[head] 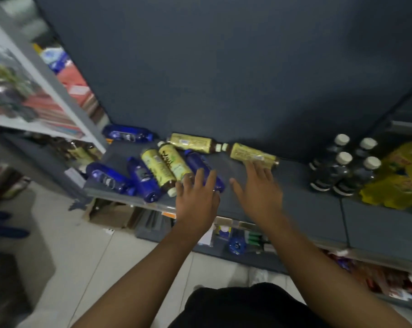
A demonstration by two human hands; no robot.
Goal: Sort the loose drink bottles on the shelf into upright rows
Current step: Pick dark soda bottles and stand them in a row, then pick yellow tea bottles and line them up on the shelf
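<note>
Fingers spread, gripping nothing: left hand covers part of a blue bottle; right hand blurred.

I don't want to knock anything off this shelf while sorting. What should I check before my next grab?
1. Hands free: ok; the left hand and right hand are open and hold nothing.
2. Room for a row: ok; the shelf is bare between the hands and the upright dark bottles.
3. Upright: not ok; the yellow bottle by the right fingertips lies on its side.
4. Edge clearance: not ok; two blue bottles lie right at the front edge.
5. Caps tight: cannot tell.
</note>
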